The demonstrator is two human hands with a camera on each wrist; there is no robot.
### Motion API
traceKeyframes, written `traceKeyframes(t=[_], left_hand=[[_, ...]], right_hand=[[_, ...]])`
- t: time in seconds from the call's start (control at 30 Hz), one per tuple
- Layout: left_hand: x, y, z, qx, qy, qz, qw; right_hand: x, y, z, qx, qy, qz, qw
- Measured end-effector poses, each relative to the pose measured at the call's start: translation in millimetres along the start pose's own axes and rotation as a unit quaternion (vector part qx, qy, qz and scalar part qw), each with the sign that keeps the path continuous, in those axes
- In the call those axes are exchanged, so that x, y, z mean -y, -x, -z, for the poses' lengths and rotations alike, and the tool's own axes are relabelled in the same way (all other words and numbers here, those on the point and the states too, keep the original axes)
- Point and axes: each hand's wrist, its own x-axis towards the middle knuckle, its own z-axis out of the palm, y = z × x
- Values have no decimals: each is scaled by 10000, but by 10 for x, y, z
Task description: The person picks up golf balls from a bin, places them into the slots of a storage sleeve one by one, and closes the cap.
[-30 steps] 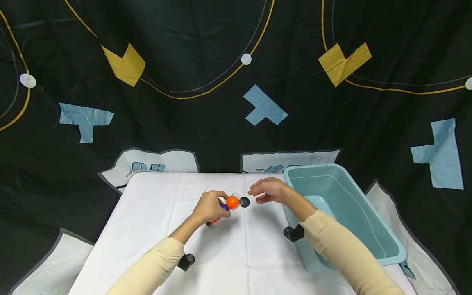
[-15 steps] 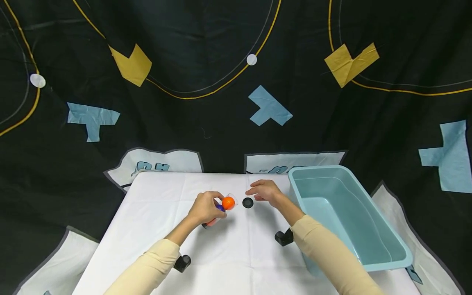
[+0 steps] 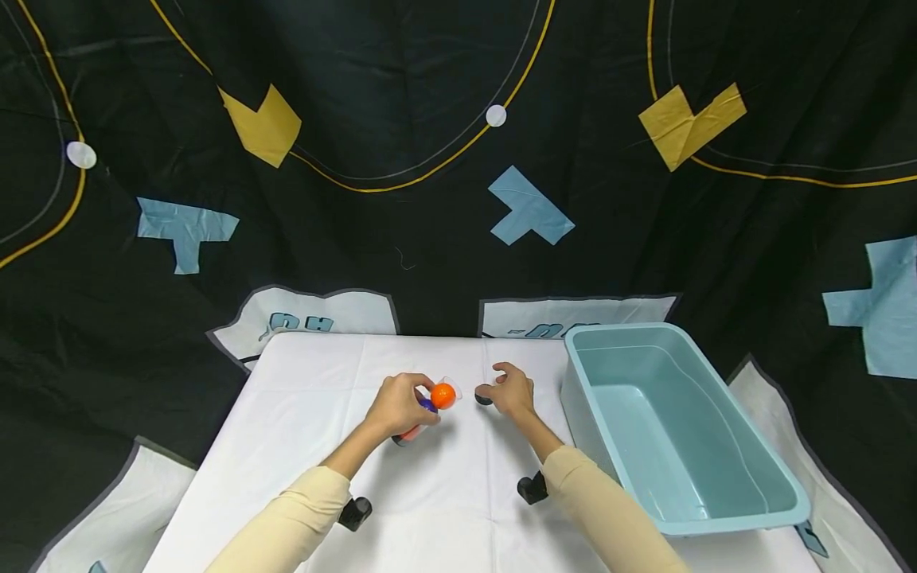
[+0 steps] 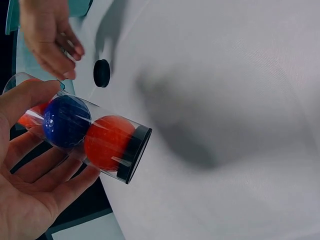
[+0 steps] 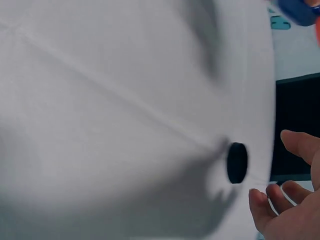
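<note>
My left hand (image 3: 399, 402) grips a clear plastic tube (image 4: 102, 111) around its side, thumb across the top and fingers beneath. Inside are a blue ball (image 4: 66, 120) between two orange balls (image 4: 109, 142), and a black cap closes the end nearer the viewer in the left wrist view. The tube is tilted above the table. A loose round black cap (image 5: 237, 163) lies on the white cloth. My right hand (image 3: 514, 392) hovers beside it with fingers loosely bent; in the right wrist view a gap shows between fingertips and cap.
A pale teal plastic bin (image 3: 688, 529) stands at the right side of the white-clothed table (image 3: 430, 509). Behind the table hangs a black cloth (image 3: 401, 255) with yellow and blue tape marks. Black wrist camera mounts (image 3: 532, 488) hang below both forearms.
My right hand has come left and down to the loose black cap, away from the bin. The left hand still holds the tube in nearly the same place. The head view has shifted slightly left.
</note>
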Motion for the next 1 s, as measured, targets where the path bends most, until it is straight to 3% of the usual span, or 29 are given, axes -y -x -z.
traceKeyframes(t=[0.27, 0.57, 1.0], left_hand=[[2, -22, 5, -98, -63, -43, 9999], [16, -45, -29, -47, -28, -68, 10000], [3, -55, -72, 22, -65, -106, 9999]], right_hand=[[-214, 21, -199, -223, -67, -36, 9997], [-350, 60, -343, -444, 121, 208, 9987], [-427, 28, -382, -608, 183, 250, 9977]])
